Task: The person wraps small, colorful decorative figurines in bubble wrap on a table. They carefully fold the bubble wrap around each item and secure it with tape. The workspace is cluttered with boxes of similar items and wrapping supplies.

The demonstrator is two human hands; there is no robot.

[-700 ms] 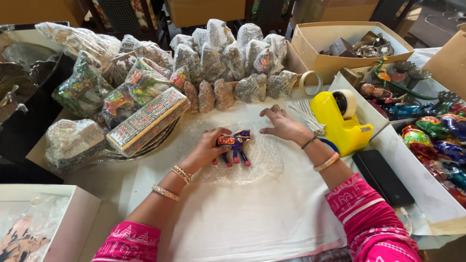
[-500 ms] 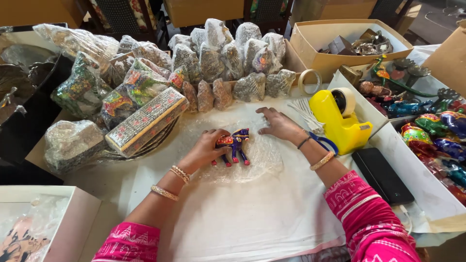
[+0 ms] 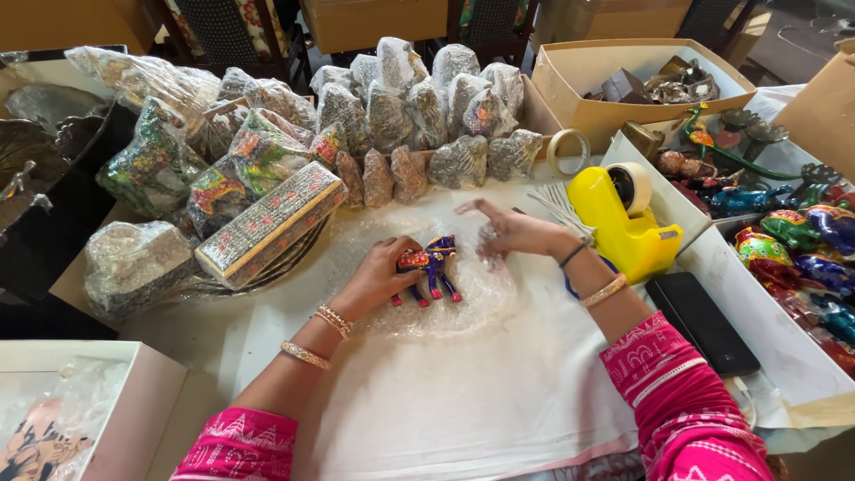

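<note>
My left hand grips a small painted animal figurine, blue and purple with red, lying on its side on a sheet of clear bubble wrap. The wrap is spread on white paper over the table. My right hand rests on the wrap just right of the figurine, fingers apart, pinching or pressing the wrap's edge. Both wrists carry gold bangles, and both sleeves are pink.
A yellow tape dispenser stands right of my right hand, with a black phone beside it. Bubble-wrapped bundles fill the back. A patterned long box lies left. Trays of painted figurines sit at right, a cardboard box behind.
My right hand has shifted left, closer to the figurine and onto the bubble wrap. My left hand still holds the figurine in about the same spot.
</note>
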